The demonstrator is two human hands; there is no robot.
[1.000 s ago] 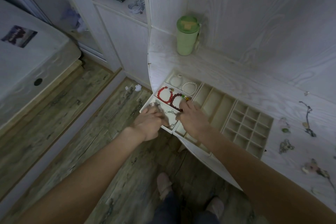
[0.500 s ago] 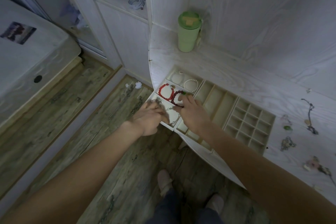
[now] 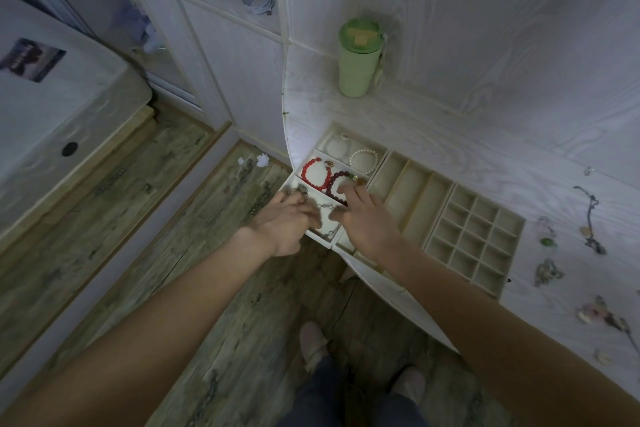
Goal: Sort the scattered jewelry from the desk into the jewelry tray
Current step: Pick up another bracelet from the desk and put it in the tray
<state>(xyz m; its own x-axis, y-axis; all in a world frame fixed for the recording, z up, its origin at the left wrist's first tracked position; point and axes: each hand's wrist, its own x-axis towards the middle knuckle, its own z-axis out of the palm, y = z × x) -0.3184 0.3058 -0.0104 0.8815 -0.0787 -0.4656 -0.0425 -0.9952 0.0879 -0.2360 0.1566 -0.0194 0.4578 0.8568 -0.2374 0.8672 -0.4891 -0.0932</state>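
The cream jewelry tray [image 3: 408, 184] lies at the desk's curved left end. Its left part holds a red bead bracelet [image 3: 313, 172], a dark red bracelet [image 3: 335, 188], a pearl bracelet [image 3: 363, 161] and a white bangle [image 3: 335, 146]. A silver chain [image 3: 325, 206] lies in the front-left compartment between my hands. My left hand [image 3: 287, 222] curls its fingers on the chain's left end. My right hand [image 3: 363, 218] rests spread fingers on the dark red bracelet. Scattered on the desk at right are a dark necklace [image 3: 590, 218], a green pendant [image 3: 548, 242] and a silver cluster [image 3: 547, 272].
A green lidded cup [image 3: 358, 59] stands at the back of the desk, against the wall. A pink flower piece [image 3: 599, 315] lies near the desk's front right edge. The tray's long slots and small grid cells hold nothing. Wooden floor and a bed lie to the left.
My right hand's fingers slid forward from the chain compartment onto the dark red bracelet. My left hand stayed at the chain's left end.
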